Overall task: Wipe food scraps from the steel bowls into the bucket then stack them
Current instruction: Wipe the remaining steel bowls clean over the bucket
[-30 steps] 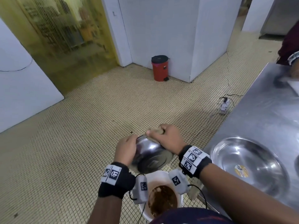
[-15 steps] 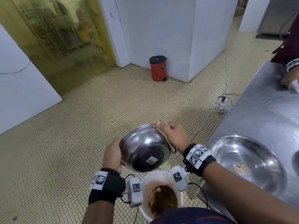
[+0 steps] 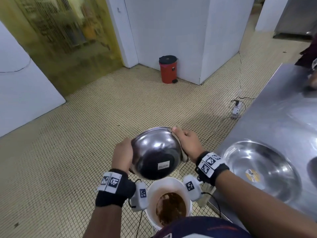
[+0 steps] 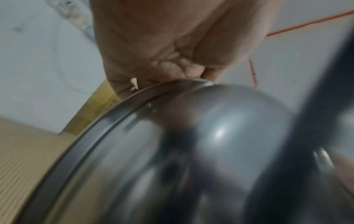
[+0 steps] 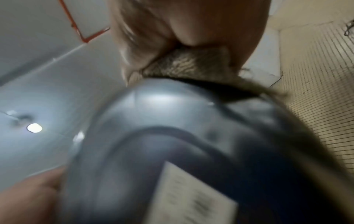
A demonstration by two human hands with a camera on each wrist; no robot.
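Holding the steel bowl [image 3: 155, 152] tipped over the white bucket [image 3: 169, 201], I see its labelled base facing me and its mouth pointing away and down, rim edge up top. My left hand [image 3: 122, 156] curls round the left rim; my right hand [image 3: 187, 146] pinches a cloth [image 3: 184, 156] against the right rim. Versus half a second ago, both hands and bowl sit almost unchanged. A second steel bowl [image 3: 260, 170] rests upright on the steel counter [image 3: 277, 117] right of me.
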